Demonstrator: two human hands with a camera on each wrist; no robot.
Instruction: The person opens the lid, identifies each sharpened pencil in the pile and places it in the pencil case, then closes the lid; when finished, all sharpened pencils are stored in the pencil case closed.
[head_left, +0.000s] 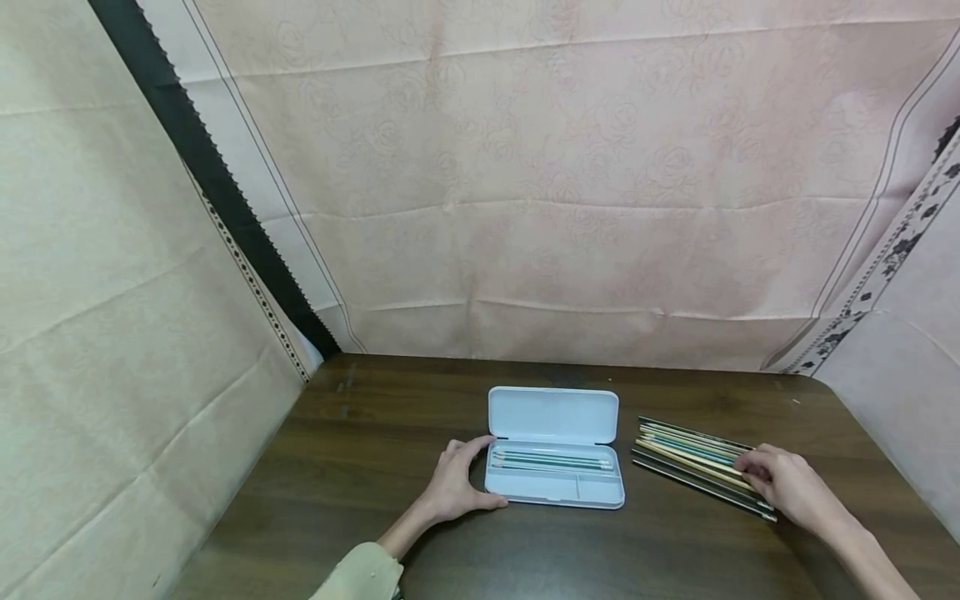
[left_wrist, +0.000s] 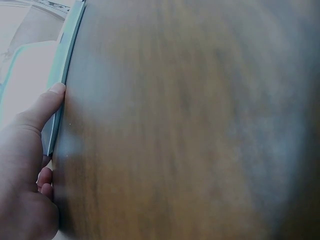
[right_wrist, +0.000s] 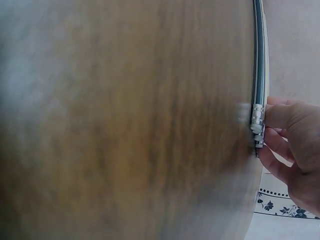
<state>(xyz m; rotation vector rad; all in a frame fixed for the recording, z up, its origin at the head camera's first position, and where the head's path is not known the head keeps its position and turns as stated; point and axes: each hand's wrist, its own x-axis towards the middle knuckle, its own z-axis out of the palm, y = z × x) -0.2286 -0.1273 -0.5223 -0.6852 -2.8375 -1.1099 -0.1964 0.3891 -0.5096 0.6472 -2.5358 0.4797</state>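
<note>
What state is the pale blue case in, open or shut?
The pale blue case is open: its lid is swung back, baring the pencils inside.

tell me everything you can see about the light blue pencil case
The light blue pencil case looks like plastic: a shallow rectangular box with rounded corners. It sits open on the wooden table, its plain lid folded back on the far side. A few green pencils lie lengthwise in the rear of the base; a small divider splits the front part. The left hand holds its left end, thumb at the near edge, a finger near the hinge side.
</note>
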